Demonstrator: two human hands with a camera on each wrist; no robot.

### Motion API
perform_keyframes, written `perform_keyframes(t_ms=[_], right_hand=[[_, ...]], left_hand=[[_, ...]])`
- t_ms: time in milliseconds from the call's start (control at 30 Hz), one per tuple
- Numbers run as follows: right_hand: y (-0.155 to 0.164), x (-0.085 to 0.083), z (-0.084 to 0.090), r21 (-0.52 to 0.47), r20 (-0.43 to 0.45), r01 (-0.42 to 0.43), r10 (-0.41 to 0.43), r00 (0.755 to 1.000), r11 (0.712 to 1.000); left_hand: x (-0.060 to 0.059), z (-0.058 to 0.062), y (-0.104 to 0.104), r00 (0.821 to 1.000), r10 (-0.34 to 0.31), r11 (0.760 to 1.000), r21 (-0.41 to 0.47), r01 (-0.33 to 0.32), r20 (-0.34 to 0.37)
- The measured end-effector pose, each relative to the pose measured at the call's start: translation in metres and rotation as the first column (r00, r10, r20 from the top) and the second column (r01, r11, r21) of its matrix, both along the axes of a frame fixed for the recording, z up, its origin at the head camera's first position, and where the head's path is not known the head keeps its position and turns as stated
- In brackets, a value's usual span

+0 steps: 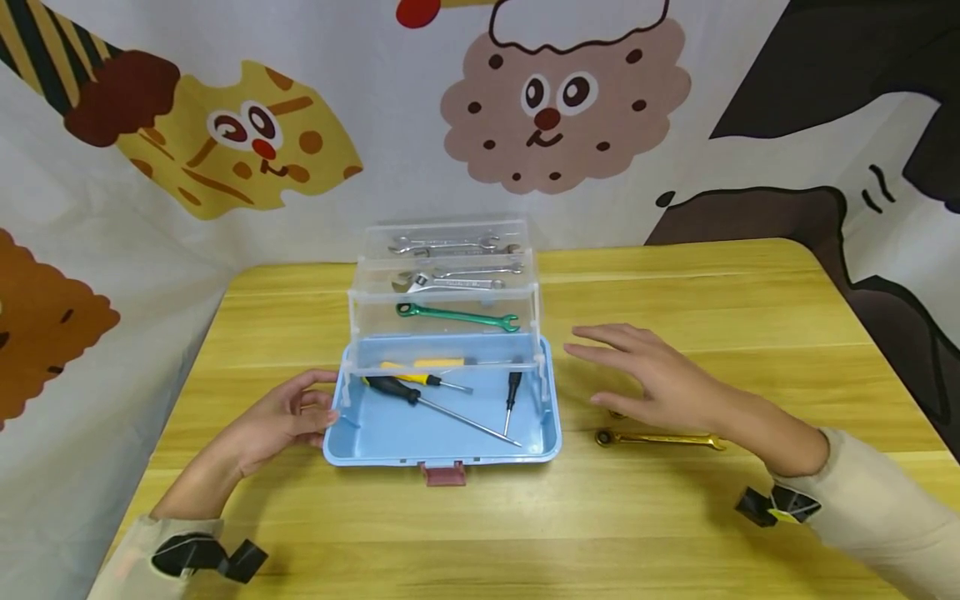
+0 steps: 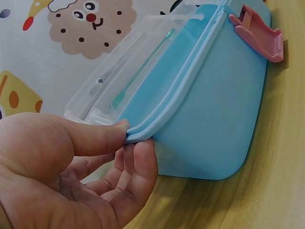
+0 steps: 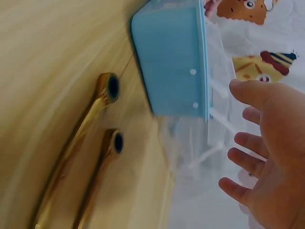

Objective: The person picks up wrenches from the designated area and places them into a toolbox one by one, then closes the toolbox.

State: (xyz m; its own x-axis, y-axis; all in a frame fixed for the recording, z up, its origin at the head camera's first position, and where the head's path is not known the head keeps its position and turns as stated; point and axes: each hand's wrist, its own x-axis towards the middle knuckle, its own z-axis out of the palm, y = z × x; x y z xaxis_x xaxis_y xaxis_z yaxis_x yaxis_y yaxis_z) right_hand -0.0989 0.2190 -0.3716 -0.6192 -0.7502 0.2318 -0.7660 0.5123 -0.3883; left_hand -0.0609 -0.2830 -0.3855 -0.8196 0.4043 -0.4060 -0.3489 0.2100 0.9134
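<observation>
1. one blue toolbox stands open on the wooden table, per the head view; clear trays rise in tiers at its rear, close to a patterned curtain.
2. head view: left hand is at the left side of the toolbox, thumb and fingers gripping the rim.
3. head view: right hand is held over the table to the right of the toolbox, fingers spread, grasping nothing; a gold wrench lies on the wood just beside it.
4. head view, contents: a green wrench lies in the lowest tray, silver wrenches in those above; on the box floor are a large black screwdriver, a yellow-and-black screwdriver and a small black screwdriver.
5. left wrist view: thumb lies on top of the box corner, fingers curled beneath, rim pinched between; pink latch juts outward from the front wall.
6. right wrist view: fingers are apart and free of the trays; a second gold wrench lies alongside the first, ring ends toward the box, far ends out of frame.
</observation>
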Motion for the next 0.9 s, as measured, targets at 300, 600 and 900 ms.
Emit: perform_keyframes(t_ms=[300,600,900], right_hand=[[0.033,0.011,-0.010,-0.029,-0.014,0.054,-0.055,0.998,0.998],[0.063,0.019,-0.019,-0.021,-0.009,0.117,-0.117,0.993,0.993],[0.087,0.030,-0.031,0.002,0.019,0.196,-0.196,0.980,0.981]], left_hand=[[-0.001,0.000,0.002,1.000,0.006,1.000,-0.022,-0.006,-0.002],[0.001,0.000,0.003,1.000,0.017,1.000,-0.013,-0.017,0.010],[0.001,0.002,0.002,1.000,0.020,1.000,-0.022,-0.020,0.012]])
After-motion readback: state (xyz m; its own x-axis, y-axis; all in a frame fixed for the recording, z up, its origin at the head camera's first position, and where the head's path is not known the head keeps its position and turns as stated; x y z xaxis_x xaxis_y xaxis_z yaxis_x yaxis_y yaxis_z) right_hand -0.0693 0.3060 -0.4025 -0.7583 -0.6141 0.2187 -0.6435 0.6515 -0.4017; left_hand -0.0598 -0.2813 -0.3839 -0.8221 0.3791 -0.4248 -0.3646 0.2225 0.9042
